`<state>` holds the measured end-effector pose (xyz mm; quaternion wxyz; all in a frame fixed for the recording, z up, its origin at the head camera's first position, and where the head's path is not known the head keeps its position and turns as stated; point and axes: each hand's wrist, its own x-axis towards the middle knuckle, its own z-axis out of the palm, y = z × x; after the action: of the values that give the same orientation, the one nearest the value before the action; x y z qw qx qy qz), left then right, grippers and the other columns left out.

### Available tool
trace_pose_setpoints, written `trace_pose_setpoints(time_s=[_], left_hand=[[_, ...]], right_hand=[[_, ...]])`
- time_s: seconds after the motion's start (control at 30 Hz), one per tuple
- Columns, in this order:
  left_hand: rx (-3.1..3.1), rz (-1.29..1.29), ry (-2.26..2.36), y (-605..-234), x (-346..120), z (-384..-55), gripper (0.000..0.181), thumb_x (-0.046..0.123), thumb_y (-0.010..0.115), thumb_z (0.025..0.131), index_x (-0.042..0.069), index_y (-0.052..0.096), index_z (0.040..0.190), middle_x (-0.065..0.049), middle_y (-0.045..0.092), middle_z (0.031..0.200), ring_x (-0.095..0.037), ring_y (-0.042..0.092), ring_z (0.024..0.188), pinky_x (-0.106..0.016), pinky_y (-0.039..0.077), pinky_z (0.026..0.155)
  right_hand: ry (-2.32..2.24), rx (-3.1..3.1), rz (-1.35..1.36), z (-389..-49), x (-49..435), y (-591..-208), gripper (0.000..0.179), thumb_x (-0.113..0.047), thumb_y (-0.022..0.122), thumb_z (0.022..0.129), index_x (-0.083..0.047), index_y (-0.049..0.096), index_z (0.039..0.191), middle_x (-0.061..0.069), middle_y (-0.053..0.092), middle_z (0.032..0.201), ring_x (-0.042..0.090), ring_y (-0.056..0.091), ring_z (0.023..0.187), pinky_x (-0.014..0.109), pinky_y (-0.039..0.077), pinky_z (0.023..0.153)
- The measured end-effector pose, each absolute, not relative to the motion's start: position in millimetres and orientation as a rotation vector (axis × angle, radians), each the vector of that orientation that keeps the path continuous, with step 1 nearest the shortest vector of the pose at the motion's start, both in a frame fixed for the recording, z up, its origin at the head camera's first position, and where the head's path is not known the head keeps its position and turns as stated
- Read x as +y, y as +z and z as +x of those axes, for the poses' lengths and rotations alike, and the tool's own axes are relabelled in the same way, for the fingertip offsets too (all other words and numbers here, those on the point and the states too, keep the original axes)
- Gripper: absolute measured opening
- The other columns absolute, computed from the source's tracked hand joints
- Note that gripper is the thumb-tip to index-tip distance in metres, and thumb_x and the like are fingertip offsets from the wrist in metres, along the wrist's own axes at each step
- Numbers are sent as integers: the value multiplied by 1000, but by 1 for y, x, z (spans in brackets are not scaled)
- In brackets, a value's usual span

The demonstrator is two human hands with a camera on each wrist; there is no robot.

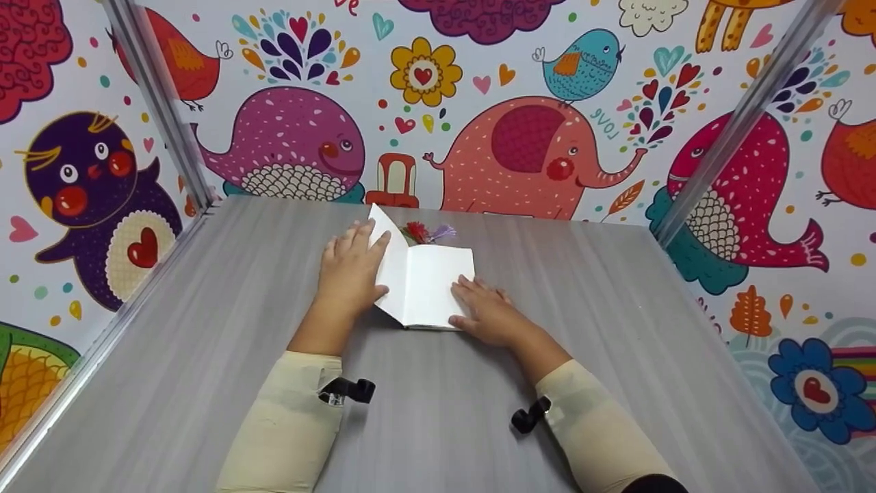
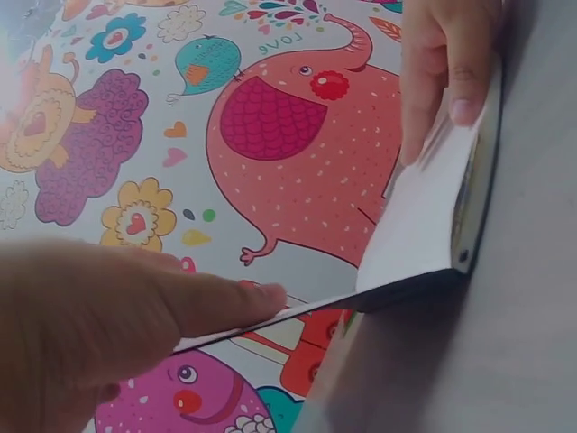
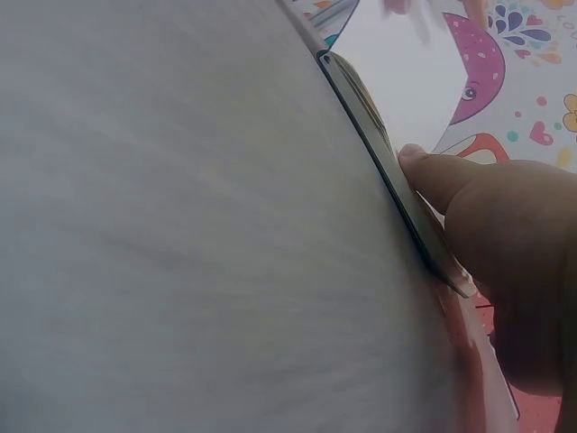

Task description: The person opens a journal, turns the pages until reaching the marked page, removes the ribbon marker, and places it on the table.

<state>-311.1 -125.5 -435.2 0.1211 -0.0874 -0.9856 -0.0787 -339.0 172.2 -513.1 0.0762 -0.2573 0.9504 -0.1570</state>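
Note:
A small notebook (image 1: 441,287) lies on the table with blank white pages facing up and its left cover raised at an angle. My left hand (image 1: 349,270) holds that raised cover (image 2: 311,308) at its outer edge, thumb on the inner side and other fingers partly hidden behind it. On the right page, my right hand (image 1: 489,311) rests with fingers extended. Its thumb (image 3: 419,162) touches the page close to the near edge. Dark cover and page edges show along the notebook's side in the right wrist view.
Just behind the notebook lie a red flower (image 1: 415,231) and a purple flower (image 1: 443,233), partly hidden by it. The grey wood-grain table (image 1: 582,274) ends at a wall (image 1: 383,137) printed with cartoon animals. Metal posts (image 1: 161,103) stand at both back corners.

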Motion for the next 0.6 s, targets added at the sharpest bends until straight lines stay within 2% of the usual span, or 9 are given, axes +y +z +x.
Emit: trace_pose_setpoints(time_s=[0.2,0.43,0.6], left_hand=[[-2947,-236,-199,-452,-131,-316,94,42,89,87,17,43,165,-18,31,175,-42,26,164,-71,23,129],[-3046,-186,-311,-471,-133,-327,91,44,82,93,16,39,167,-17,29,177,-42,22,166,-71,17,131],[-3082,-183,-380,-480,-129,-335,87,49,76,97,17,38,168,-16,29,177,-41,23,166,-69,21,131]], right_hand=[[-464,2841,-802,-338,171,-514,79,-57,57,106,-21,29,171,1,22,181,30,13,170,69,13,133],[-466,2826,-801,-337,170,-514,78,-56,57,107,-21,29,171,1,21,181,30,13,170,70,13,133],[-451,2820,-817,-338,171,-513,77,-55,55,108,-20,30,171,3,22,181,32,14,170,71,15,131]])
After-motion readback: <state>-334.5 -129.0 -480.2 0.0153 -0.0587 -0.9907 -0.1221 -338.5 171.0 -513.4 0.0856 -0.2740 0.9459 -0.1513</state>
